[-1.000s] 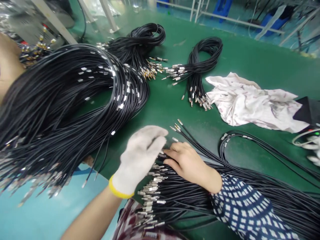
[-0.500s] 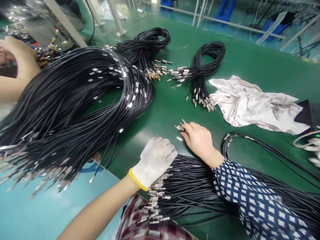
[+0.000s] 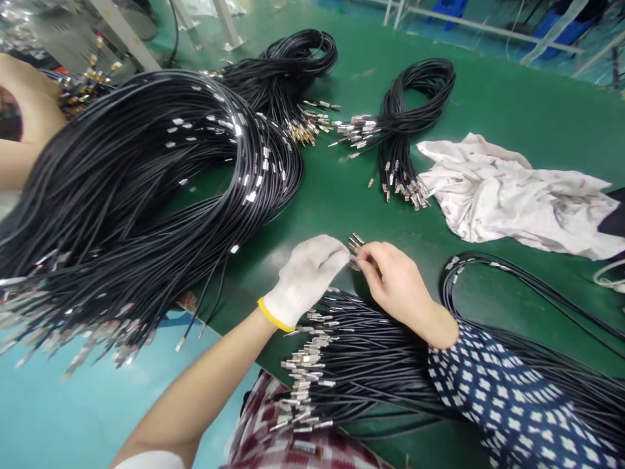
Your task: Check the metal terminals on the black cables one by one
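Lifted from beside the near row of connectors a half second earlier, the white-gloved left hand (image 3: 312, 270) has come up to meet the bare right hand (image 3: 398, 280) above the green table (image 3: 317, 202). Nearest the camera, a plaid garment (image 3: 273, 417) shows below the table edge, just beside a flat spread of black cables (image 3: 375, 358), its metal connectors (image 3: 305, 365) ranged in a rough row, probably so that each end lies within reach. Beyond them, the right hand pinches a few cable ends (image 3: 355, 241) between thumb and fingers, seemingly to keep the tips together and exposed. Gloved fingertips, drawn narrow, meet those same ends; whether they grip cannot be told. At left, a large cable coil (image 3: 161, 124) lies with its connector ends hanging past the table edge, its loop likely keeping long lengths in order. A crumpled white cloth (image 3: 512, 189) lies to the right. Farther back rest a looped cable bundle (image 3: 434, 98) and a second bundle (image 3: 303, 62), while another person's forearm (image 3: 19, 166) enters at far left.
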The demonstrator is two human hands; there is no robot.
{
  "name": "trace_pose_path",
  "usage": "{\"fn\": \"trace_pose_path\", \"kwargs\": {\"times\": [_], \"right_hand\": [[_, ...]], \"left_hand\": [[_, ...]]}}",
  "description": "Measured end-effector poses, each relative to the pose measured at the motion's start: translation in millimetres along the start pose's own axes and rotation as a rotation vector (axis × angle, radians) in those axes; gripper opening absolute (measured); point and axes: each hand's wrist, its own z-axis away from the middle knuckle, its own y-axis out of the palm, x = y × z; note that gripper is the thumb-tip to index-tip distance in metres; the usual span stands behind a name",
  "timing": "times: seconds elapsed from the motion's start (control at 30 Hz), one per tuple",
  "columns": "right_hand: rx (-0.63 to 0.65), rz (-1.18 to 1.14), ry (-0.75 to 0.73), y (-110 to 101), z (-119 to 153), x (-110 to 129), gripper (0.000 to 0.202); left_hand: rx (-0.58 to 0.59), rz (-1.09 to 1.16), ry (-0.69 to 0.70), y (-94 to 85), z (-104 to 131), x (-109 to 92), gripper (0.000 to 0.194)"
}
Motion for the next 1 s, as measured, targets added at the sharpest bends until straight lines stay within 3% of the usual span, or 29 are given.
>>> {"fn": "trace_pose_path", "kwargs": {"times": [0.17,0.37,0.53,1.0], "right_hand": [[0.052,-0.123,0.072,3.8,-0.5,-1.2,0.012],[0.127,-0.567,0.231,9.1,-5.0,-1.6,0.021],[0.165,-0.818,0.293,11.3,-7.3,-0.6,0.023],[0.091,-0.83,0.349,11.8,-1.8,7.3,0.027]], "left_hand": [[0.061,0.204,-0.143,3.3,-0.9,3.0,0.023],[0.1,0.519,-0.093,2.1,-1.9,6.0,0.026],[0.14,0.633,-0.1,-0.6,-1.7,4.7,0.024],[0.152,0.704,-0.158,4.0,1.9,4.4,0.02]]}}
